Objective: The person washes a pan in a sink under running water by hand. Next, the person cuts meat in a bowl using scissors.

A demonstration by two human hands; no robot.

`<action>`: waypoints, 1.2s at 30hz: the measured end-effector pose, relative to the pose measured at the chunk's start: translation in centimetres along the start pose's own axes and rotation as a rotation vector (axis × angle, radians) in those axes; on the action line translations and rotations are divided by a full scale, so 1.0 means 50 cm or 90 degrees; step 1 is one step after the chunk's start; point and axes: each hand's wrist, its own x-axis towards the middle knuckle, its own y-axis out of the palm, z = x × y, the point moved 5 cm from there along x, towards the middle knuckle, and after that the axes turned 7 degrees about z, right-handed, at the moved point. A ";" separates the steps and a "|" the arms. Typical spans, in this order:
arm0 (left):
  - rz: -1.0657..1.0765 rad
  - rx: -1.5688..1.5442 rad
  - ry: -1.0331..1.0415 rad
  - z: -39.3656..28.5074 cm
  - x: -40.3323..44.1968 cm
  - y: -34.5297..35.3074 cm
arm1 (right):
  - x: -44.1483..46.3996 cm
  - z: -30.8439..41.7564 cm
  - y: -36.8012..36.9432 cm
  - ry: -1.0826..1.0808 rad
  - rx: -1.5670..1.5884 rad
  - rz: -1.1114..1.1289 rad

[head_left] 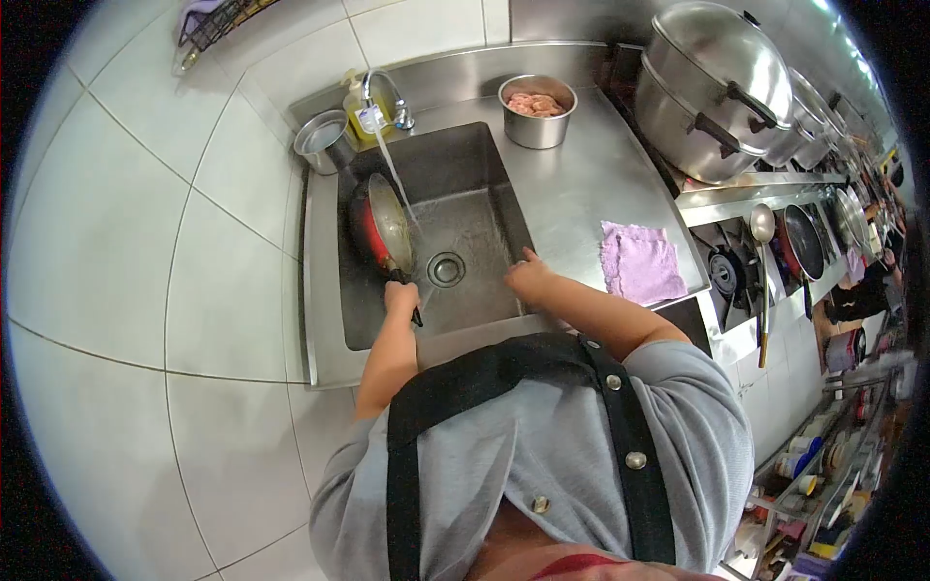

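Observation:
My left hand (401,295) is closed around the black handle of a frying pan (389,218) with a red outside. The pan is tilted on its side in the left part of the metal sink (489,169), its inner face turned toward the running water. A stream falls from the chrome faucet (380,89) past the pan into the basin. Over the sink's right edge, my right hand (529,278) holds nothing that I can see; its thumb stands apart from the loosely bent fingers.
A metal pot of raw meat (538,108) stands on the counter, with a folded purple cloth (641,263) nearer me. Behind the sink are a metal container (325,140) and a yellow soap bottle (356,102). Rightward are a large steamer pot (712,92), a ladle (762,225) and another pan (803,242).

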 end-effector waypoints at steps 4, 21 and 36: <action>-0.034 -0.019 0.005 -0.014 -0.012 0.006 | -0.005 -0.001 0.020 -0.013 -0.046 0.026; -0.068 0.033 -0.006 0.011 0.008 -0.005 | -0.019 0.010 -0.036 -0.028 0.060 -0.011; 0.035 -0.123 0.035 0.023 -0.007 0.008 | 0.527 -0.216 -0.541 -0.006 0.509 -0.477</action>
